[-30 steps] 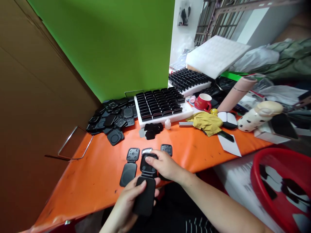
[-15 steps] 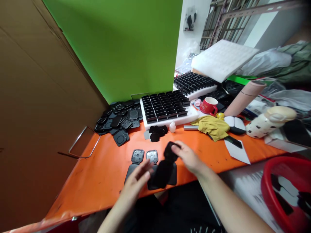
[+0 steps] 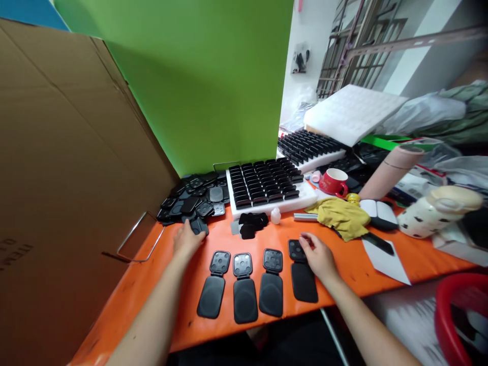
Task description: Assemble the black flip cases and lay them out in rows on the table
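Orange covers the bench (image 3: 219, 236), and on it four hinged units (image 3: 245, 300) lie open in a row, flaps away from the wearer, not touching. Right hand (image 3: 320, 256) at the rightmost unit (image 3: 304, 283), fingers loosely curled over the flap's right edge; cannot tell whether that grip pinches or only rests. Left hand (image 3: 186, 240) at the near corner of the heap (image 3: 190, 203), thumb and fingers spread around a dark plate (image 3: 198, 226); how firmly they press, cannot tell. Loose black pads (image 3: 247, 231) and a small bottle (image 3: 275, 216) sit between row and white tray (image 3: 267, 208). On handling, my judgement: take the plate by opposite edges, lifting rather than dragging, since overlapping pieces could slide. Smooth faces look prone to smudging, so fingertips are better kept to rims. At the right, free the flap softly, lest the hinge swing or the unit bump its neighbour.
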A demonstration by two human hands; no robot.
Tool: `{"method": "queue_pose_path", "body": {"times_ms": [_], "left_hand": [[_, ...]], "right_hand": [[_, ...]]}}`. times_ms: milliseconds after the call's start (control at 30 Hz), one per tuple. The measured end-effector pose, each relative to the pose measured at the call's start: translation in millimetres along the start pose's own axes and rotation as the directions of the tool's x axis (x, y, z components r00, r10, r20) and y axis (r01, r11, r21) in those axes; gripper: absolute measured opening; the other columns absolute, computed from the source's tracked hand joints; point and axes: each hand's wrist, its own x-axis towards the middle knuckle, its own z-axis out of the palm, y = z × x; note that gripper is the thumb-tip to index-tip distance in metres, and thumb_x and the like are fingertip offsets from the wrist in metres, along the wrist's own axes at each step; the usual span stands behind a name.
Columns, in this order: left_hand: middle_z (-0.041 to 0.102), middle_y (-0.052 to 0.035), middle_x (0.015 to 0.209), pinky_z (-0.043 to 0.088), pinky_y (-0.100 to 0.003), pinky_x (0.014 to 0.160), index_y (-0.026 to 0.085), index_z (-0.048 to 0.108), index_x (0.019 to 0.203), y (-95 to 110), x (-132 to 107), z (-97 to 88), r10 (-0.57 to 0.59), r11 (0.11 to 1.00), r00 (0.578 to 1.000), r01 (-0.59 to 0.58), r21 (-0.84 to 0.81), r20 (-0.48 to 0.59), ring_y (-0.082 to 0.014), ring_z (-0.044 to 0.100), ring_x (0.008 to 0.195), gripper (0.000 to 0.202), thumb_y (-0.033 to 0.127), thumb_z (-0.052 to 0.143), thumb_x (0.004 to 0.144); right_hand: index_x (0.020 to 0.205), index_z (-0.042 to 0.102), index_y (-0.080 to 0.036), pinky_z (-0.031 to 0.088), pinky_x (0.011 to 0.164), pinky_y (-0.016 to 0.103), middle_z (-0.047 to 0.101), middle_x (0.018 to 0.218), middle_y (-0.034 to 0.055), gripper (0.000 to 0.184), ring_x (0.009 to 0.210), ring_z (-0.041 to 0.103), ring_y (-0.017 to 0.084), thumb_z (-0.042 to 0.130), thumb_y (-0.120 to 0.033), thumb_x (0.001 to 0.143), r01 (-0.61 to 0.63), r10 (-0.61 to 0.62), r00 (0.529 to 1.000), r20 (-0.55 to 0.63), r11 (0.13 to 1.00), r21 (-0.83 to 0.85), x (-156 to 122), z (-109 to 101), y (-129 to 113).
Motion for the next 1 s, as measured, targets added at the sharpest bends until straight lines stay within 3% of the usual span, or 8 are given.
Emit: {"method": "queue_pose_path", "body": {"times_ms": [167,333,400,433,500,567,633,1000], "left_hand": [[0.050,-0.0102,0.123,0.033,-0.051,0.095,0.017,0.051,0.114,-5.2,-19.3,-20.5,-0.012,0.996,0.989,0.025,-0.089,0.146,-0.0278,0.044,0.115,0.036,0.032,0.056,0.082],[0.059,-0.0116,0.117,0.044,-0.037,0.087,0.015,0.053,0.113,-1.1,-93.4,-46.7,0.033,0.928,0.926,0.111,-0.355,0.376,-0.0272,0.055,0.107,0.041,0.038,0.052,0.079],[0.064,-0.0124,0.107,0.049,-0.035,0.078,0.015,0.055,0.112,7.9,-132.9,-48.2,0.063,0.882,0.845,0.201,-0.426,0.531,-0.0261,0.062,0.093,0.041,0.039,0.054,0.079],[0.064,-0.0138,0.108,0.049,-0.035,0.078,0.014,0.055,0.111,13.4,-151.5,-46.2,0.078,0.789,0.757,0.351,-0.505,0.648,-0.0260,0.062,0.092,0.040,0.037,0.056,0.078],[0.063,-0.0143,0.110,0.050,-0.034,0.075,0.015,0.056,0.109,24.8,-183.3,-37.5,0.088,0.612,0.601,0.596,-0.520,0.794,-0.0258,0.063,0.091,0.038,0.031,0.063,0.075],[0.063,-0.0145,0.110,0.051,-0.035,0.072,0.016,0.057,0.108,33.7,-205.5,-26.2,0.078,0.496,0.525,0.717,-0.490,0.848,-0.0263,0.063,0.089,0.037,0.028,0.066,0.073],[0.062,-0.0143,0.110,0.051,-0.034,0.071,0.016,0.058,0.107,38.6,-218.5,-16.2,0.077,0.444,0.518,0.747,-0.495,0.852,-0.0258,0.063,0.088,0.035,0.027,0.065,0.075],[0.060,-0.0121,0.115,0.051,-0.031,0.073,0.016,0.058,0.107,45.3,-234.0,-7.5,0.123,0.391,0.515,0.761,-0.518,0.849,-0.0217,0.063,0.088,0.028,0.024,0.058,0.081]], "right_hand": [[0.099,0.059,-0.017,0.045,0.080,0.039,0.063,0.098,0.0113,0.038,0.090,0.058,0.025,0.044,-0.047,0.081,0.030,-0.030,0.999,-0.044,1.000,-0.006,3.4,-3.1,4.9],[0.097,0.060,-0.017,0.041,0.087,0.040,0.061,0.102,0.0129,0.035,0.097,0.054,0.025,0.044,-0.044,0.082,0.088,-0.087,0.990,-0.107,0.996,0.006,-11.4,-4.4,-18.0],[0.095,0.060,-0.018,0.042,0.087,0.037,0.062,0.100,0.0114,0.032,0.095,0.055,0.023,0.045,-0.044,0.083,0.072,-0.071,0.997,-0.012,0.991,0.114,-26.0,2.2,-43.6],[0.097,0.059,-0.018,0.044,0.083,0.036,0.063,0.097,0.0103,0.033,0.090,0.057,0.021,0.045,-0.045,0.084,0.014,-0.041,0.993,0.112,0.972,0.233,-33.8,7.2,-58.5],[0.101,0.058,-0.018,0.048,0.075,0.033,0.064,0.091,0.0080,0.039,0.085,0.059,0.019,0.042,-0.050,0.085,-0.170,-0.077,0.868,0.491,0.883,0.438,-47.5,19.0,-87.2],[0.091,0.061,-0.015,0.047,0.070,0.030,0.064,0.083,0.0058,0.039,0.078,0.060,0.017,0.046,-0.050,0.082,-0.296,-0.170,0.705,0.689,0.812,0.503,-57.0,29.5,-107.6],[0.084,0.061,-0.014,0.046,0.067,0.028,0.062,0.077,0.0036,0.034,0.071,0.059,0.015,0.053,-0.047,0.080,-0.324,-0.195,0.671,0.715,0.790,0.520,-62.6,34.5,-116.8],[0.084,0.059,-0.014,0.046,0.067,0.026,0.061,0.079,0.0037,0.035,0.073,0.057,0.015,0.050,-0.048,0.081,-0.228,-0.204,0.738,0.643,0.822,0.522,-70.3,13.9,-118.5]]}}
